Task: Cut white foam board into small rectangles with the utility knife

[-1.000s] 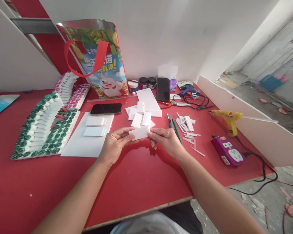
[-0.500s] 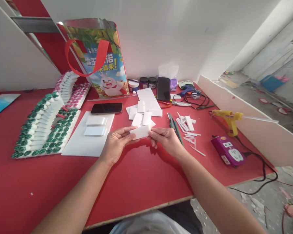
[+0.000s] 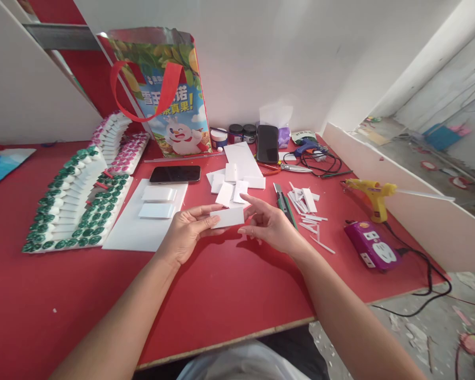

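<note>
Small craft workshop, prob. makeshift: red worktable (image 3: 221,301) w/ yellow glue gun (image 3: 375,199) & purple power block (image 3: 366,243) at R of frame, green utility knife (image 3: 285,207) & cut white strips (image 3: 309,200) R of ctr, scissors (image 3: 296,168) & small jars (image 3: 249,133) upper ctr. Rows of green rosettes (image 3: 98,211) at L look handmade. Upper R: rough grey wall (image 3: 459,74); lower R: grey floor (image 3: 445,322) strewn w/ scraps (image 3: 417,335).

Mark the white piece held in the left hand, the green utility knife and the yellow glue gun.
White piece (image 3: 230,217): head view, middle of its upper face.
Green utility knife (image 3: 284,205): head view, on its body.
Yellow glue gun (image 3: 373,193): head view, on its body.
</note>
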Action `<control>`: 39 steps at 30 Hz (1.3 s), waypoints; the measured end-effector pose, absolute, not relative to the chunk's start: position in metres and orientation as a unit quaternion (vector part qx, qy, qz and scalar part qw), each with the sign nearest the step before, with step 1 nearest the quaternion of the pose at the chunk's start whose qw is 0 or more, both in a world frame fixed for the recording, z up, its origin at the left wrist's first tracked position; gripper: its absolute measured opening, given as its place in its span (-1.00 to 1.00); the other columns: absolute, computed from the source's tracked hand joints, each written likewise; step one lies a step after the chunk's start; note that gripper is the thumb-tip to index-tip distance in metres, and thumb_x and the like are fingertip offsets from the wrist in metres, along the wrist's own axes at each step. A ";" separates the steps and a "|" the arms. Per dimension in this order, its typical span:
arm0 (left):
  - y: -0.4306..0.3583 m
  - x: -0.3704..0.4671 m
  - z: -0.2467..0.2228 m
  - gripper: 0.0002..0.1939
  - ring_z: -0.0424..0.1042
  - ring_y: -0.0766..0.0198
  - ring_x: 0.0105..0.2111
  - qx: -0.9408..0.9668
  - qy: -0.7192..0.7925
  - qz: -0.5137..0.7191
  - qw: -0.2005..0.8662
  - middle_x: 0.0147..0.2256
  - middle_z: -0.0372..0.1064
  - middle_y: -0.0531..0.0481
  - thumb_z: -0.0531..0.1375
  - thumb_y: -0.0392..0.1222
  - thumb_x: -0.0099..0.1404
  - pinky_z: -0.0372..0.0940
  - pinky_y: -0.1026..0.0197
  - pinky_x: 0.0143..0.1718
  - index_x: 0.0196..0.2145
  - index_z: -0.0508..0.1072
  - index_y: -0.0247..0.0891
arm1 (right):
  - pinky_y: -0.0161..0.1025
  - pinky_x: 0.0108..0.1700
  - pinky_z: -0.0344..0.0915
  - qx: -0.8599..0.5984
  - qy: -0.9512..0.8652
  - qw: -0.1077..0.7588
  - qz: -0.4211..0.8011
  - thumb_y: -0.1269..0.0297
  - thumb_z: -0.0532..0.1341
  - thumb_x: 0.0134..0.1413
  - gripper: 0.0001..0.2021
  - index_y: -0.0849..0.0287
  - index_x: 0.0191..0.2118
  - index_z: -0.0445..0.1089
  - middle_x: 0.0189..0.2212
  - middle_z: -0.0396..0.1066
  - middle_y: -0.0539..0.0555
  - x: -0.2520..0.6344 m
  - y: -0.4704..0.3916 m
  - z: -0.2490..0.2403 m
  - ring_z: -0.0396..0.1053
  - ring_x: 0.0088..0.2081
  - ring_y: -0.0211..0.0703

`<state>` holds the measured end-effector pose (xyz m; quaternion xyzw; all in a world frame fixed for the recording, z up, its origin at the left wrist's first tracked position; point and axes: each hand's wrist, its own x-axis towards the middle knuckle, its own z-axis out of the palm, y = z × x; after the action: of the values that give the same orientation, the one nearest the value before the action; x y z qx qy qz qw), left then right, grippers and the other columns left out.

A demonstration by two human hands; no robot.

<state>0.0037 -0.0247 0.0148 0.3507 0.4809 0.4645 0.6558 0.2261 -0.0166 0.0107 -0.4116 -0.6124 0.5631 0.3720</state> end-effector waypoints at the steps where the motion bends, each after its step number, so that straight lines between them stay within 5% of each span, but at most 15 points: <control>1: -0.025 0.005 0.015 -0.58 0.60 0.18 -0.29 0.356 0.479 0.461 0.657 -0.23 0.62 -0.09 0.50 -0.15 0.01 0.59 0.17 -0.21 -0.14 0.65 -0.27 | -0.32 -0.51 0.33 -0.413 -0.619 0.366 0.558 0.22 0.44 -0.02 -0.25 0.08 0.31 0.25 -0.26 0.43 -0.01 0.225 -0.018 0.011 0.35 -0.49 -0.33; 6: -0.028 0.008 0.017 -0.56 0.60 0.21 -0.35 0.370 0.484 0.441 0.659 -0.30 0.62 -0.05 0.52 -0.11 -0.01 0.58 0.17 -0.19 -0.15 0.66 -0.25 | -0.27 -0.42 0.32 -0.439 -0.652 0.337 0.518 0.13 0.38 0.07 -0.53 0.24 0.07 0.46 -0.46 0.39 -0.04 0.221 -0.021 0.018 0.32 -0.50 -0.28; 10: -0.029 0.008 0.018 -0.56 0.60 0.22 -0.37 0.369 0.485 0.435 0.663 -0.31 0.62 -0.03 0.53 -0.10 -0.04 0.57 0.19 -0.21 -0.17 0.66 -0.25 | -0.25 -0.36 0.32 -0.429 -0.713 0.312 0.459 0.13 0.32 0.16 -0.64 0.23 0.00 0.51 -0.37 0.47 0.05 0.225 -0.021 0.022 0.35 -0.44 -0.23; 16: -0.029 0.008 0.021 -0.54 0.60 0.20 -0.36 0.364 0.487 0.435 0.664 -0.31 0.62 -0.05 0.53 -0.10 -0.05 0.58 0.17 -0.20 -0.16 0.66 -0.27 | -0.21 -0.26 0.33 -0.422 -0.756 0.319 0.386 0.16 0.34 0.14 -0.42 0.21 0.25 0.33 -0.27 0.50 0.09 0.228 -0.020 0.016 0.37 -0.35 -0.18; 22: -0.029 0.009 0.020 -0.55 0.59 0.17 -0.29 0.357 0.479 0.439 0.671 -0.24 0.62 -0.10 0.53 -0.10 -0.04 0.58 0.17 -0.21 -0.18 0.66 -0.30 | -0.25 -0.27 0.30 -0.417 -0.780 0.308 0.349 0.17 0.30 0.20 -0.62 0.19 0.09 0.46 -0.27 0.51 0.10 0.227 -0.021 0.018 0.37 -0.35 -0.20; 30: -0.029 0.009 0.017 -0.52 0.61 0.08 -0.26 0.366 0.483 0.440 0.663 -0.25 0.62 -0.12 0.52 -0.07 -0.01 0.55 -0.02 -0.06 -0.12 0.65 -0.28 | -0.21 -0.22 0.36 -0.404 -0.789 0.327 0.327 0.15 0.33 0.17 -0.57 0.13 0.14 0.45 -0.15 0.51 0.15 0.229 -0.019 0.018 0.41 -0.29 -0.14; 39: -0.031 0.006 0.021 -0.49 0.59 0.07 -0.17 0.401 0.437 0.437 0.676 -0.15 0.60 -0.12 0.43 -0.10 0.14 0.56 0.00 -0.09 0.05 0.56 -0.25 | -0.18 -0.11 0.38 -0.386 -0.793 0.347 0.319 0.20 0.31 0.21 -0.61 0.20 0.12 0.47 -0.08 0.53 0.21 0.234 -0.016 0.016 0.47 -0.20 -0.09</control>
<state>0.0057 -0.0311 0.0210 0.4005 0.4369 0.4374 0.6763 0.2341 -0.0160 0.0163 -0.3858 -0.7929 0.3194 0.3471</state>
